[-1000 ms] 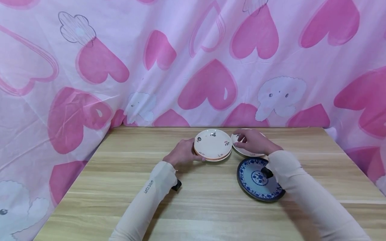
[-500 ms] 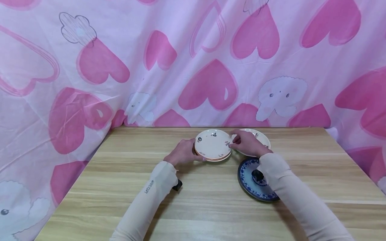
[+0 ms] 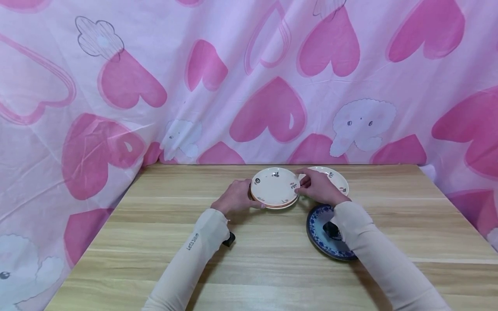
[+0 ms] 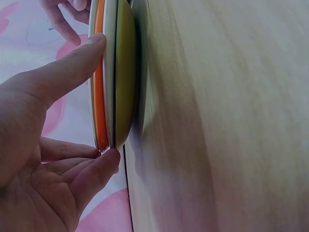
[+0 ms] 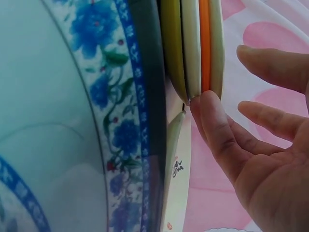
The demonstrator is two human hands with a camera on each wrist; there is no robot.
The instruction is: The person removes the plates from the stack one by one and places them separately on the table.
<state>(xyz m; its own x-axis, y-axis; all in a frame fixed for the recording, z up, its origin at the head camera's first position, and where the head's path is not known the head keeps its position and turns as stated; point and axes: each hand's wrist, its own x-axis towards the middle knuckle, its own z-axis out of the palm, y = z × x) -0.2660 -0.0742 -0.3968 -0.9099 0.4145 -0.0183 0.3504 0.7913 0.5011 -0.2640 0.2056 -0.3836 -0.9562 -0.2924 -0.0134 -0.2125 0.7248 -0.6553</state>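
A stack of small plates stands near the table's back; its top plate is white with small dark prints. Seen edge-on in the left wrist view, the rims are white, orange, white and yellow-green. My left hand grips the stack's left side, thumb and fingertips on the rims. At the right side, my right hand touches the rims with fingertips; its thumb hovers apart from them in the right wrist view. Behind this hand lies another white printed plate, partly hidden.
A blue-patterned plate with a dark rim lies under the right wrist, partly covered by the sleeve. The wooden table ends at a pink heart-print curtain behind the plates.
My right hand has moved left from over the separate white plate to the right rim of the stack, uncovering more of that plate. The left hand keeps its grip.
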